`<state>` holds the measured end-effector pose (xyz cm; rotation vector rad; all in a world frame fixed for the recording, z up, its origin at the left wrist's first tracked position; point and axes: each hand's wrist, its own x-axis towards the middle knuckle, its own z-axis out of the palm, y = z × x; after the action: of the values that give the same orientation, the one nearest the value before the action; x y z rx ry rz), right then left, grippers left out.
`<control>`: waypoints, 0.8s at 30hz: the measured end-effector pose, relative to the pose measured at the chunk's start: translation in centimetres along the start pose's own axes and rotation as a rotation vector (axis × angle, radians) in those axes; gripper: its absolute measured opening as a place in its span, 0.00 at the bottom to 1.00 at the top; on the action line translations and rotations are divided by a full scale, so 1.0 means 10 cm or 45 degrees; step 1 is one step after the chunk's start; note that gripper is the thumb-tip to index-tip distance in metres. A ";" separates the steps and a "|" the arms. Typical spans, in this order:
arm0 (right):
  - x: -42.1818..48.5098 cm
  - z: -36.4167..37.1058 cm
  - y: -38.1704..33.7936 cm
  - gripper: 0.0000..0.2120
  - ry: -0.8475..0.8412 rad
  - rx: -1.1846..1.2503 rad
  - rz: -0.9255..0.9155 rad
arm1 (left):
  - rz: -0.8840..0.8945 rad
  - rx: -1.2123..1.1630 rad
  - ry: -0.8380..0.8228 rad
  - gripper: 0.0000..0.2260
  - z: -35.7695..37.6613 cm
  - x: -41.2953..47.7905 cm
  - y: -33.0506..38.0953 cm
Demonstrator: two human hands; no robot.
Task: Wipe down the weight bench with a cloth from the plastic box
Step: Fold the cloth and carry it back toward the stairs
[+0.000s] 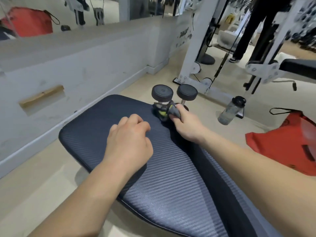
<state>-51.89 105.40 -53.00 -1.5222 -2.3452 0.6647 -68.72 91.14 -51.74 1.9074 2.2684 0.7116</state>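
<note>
The small grey cloth [174, 112] is pinched in the grip of the right hand [185, 127] at the far edge of the dark blue ribbed weight bench [171, 185] (left hand [130, 142] resting loosely curled, empty); better spread flat under the palm before long overlapping strokes

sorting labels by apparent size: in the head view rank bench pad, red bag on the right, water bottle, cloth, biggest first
1. bench pad, nearest the camera
2. red bag, cut by the frame edge
3. water bottle
4. cloth, partly bunched in the right hand
</note>
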 end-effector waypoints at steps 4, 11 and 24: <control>-1.03 -0.16 0.02 0.11 -0.137 0.009 -0.011 | 0.079 -0.034 -0.064 0.14 -0.05 -0.14 0.31; -2.21 -0.71 0.30 0.16 -0.328 0.702 0.358 | 0.236 -0.223 -0.389 0.24 -0.17 -0.61 1.18; -3.03 -1.59 0.92 0.16 -0.179 1.771 0.669 | -0.549 -1.410 -0.936 0.20 0.00 -1.25 2.40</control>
<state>-24.84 84.66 -43.27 -1.2579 -0.8696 1.9557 -44.27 81.91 -44.73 0.8767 1.2679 0.7640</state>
